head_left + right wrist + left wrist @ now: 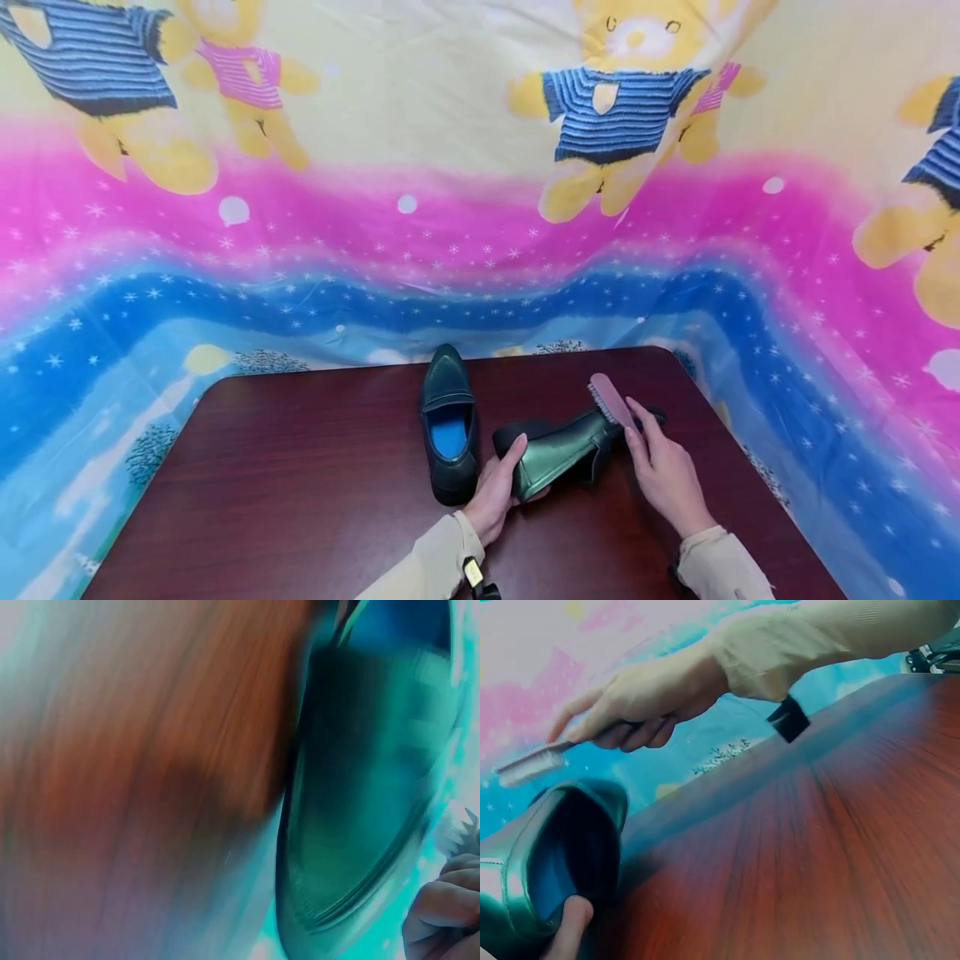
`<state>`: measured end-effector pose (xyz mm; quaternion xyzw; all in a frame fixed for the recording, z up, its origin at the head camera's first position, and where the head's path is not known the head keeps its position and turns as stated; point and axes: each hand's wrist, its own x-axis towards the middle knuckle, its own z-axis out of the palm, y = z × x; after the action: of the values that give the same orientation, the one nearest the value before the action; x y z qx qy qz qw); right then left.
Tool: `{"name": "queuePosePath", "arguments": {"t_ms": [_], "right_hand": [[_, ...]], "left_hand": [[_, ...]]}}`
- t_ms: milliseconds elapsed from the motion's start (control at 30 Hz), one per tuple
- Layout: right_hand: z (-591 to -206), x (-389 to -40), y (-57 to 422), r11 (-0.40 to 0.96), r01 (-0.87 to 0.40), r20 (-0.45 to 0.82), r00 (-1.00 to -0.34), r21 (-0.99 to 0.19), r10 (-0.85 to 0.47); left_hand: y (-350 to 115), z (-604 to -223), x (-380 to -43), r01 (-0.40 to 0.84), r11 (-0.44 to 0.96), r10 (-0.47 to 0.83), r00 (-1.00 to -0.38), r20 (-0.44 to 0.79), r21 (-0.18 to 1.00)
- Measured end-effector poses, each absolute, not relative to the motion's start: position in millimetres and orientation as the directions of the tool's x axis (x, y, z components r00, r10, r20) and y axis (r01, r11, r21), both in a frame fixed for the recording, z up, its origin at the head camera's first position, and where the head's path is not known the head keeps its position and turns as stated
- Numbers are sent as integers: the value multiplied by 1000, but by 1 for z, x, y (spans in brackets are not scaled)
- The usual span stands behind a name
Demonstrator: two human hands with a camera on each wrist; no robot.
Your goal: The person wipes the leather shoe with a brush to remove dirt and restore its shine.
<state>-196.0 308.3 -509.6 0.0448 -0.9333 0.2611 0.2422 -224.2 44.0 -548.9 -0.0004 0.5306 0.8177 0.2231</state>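
Observation:
A dark green loafer (pixel 558 457) lies on its side in the head view, its heel end gripped by my left hand (pixel 493 495). The thumb (pixel 571 924) hooks over the rim of the shoe opening in the left wrist view. My right hand (pixel 667 477) pinches a pink-backed shoe brush (pixel 611 402) with pale bristles, held beside the shoe's side toward the toe. In the right wrist view the loafer's toe and vamp (pixel 360 817) look blurred, and curled right fingers (pixel 444 909) show at the edge. Whether the bristles touch the leather I cannot tell.
A matching loafer (pixel 448 385) with a blue insole stands upright left of the held one, toe toward the back edge. Both are at the dark red-brown table (pixel 300 467). A cloth printed with bears (pixel 480 225) hangs behind and around the table.

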Motion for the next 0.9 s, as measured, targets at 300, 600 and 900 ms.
{"name": "queuePosePath", "arguments": {"t_ms": [300, 600, 900], "right_hand": [[-511, -169, 250, 866, -398, 568, -805, -303, -171], [-527, -153, 222, 851, -457, 615, -757, -260, -219], [-528, -163, 223, 896, -413, 652, -726, -162, -217]], "left_hand": [[48, -543, -231, -343, -307, 362, -905, -224, 888], [46, -545, -231, -355, -304, 357, -903, -240, 884], [45, -544, -232, -366, -337, 374, -898, -233, 868]]}}
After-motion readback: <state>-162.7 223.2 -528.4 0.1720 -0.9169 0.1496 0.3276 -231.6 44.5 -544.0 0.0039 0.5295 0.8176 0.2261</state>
